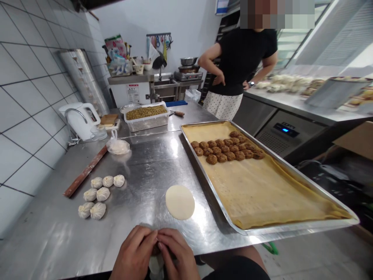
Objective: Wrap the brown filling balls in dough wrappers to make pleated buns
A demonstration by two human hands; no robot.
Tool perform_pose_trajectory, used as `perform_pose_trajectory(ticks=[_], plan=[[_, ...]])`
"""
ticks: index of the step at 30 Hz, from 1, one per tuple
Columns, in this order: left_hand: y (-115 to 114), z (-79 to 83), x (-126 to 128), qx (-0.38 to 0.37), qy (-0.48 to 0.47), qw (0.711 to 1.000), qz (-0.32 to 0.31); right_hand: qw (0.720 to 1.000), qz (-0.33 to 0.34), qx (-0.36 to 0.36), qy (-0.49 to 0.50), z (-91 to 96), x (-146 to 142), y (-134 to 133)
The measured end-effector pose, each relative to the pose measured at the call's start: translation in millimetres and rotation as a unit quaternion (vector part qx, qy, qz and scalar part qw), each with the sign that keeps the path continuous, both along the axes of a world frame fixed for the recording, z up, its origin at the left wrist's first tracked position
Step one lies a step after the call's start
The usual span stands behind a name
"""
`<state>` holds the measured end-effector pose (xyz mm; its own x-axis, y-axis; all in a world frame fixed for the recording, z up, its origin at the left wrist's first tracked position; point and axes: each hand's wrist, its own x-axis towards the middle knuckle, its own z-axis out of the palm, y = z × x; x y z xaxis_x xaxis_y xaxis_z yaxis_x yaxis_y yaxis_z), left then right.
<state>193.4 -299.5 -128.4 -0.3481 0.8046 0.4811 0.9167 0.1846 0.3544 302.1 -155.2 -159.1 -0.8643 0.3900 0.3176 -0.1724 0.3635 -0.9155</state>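
Observation:
My left hand (134,252) and my right hand (178,252) meet at the near edge of the steel table (140,163), fingers curled together around a piece of white dough (155,266) that is mostly hidden. A flat round dough wrapper (180,202) lies on the table just beyond my hands. Several closed dough buns (99,194) sit in a cluster to the left. A large metal tray (204,171) lined with yellow paper holds several brown filling balls (227,149) at its far end.
A wooden rolling pin (86,171), a small bag of flour (118,146), a white kettle (81,120) and a tub of filling (147,116) stand further back. A person in a black top (241,58) stands at the far right counter.

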Motion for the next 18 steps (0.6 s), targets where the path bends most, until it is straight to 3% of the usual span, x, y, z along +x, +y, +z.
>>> perform_pose_trajectory(ticks=[5, 8, 12, 18], plan=[[1.6, -5.6, 3.2, 0.040, 0.042, 0.998, 0.028, 0.993, -0.088, -0.049, -0.055, -1.4, -1.3, 1.6], [1.1, -4.9, 2.8, 0.009, 0.021, 0.999, 0.022, 0.996, -0.057, -0.053, -0.042, 3.5, -2.5, -0.1], [-1.6, -0.6, 0.2, -0.014, 0.022, 1.000, -0.006, 1.000, -0.002, 0.014, 0.008, 0.2, 3.1, 0.1], [3.7, 0.0, 5.5, 0.039, 0.056, 0.997, 0.027, 0.993, -0.087, -0.060, -0.055, 2.6, -0.6, 2.4]])
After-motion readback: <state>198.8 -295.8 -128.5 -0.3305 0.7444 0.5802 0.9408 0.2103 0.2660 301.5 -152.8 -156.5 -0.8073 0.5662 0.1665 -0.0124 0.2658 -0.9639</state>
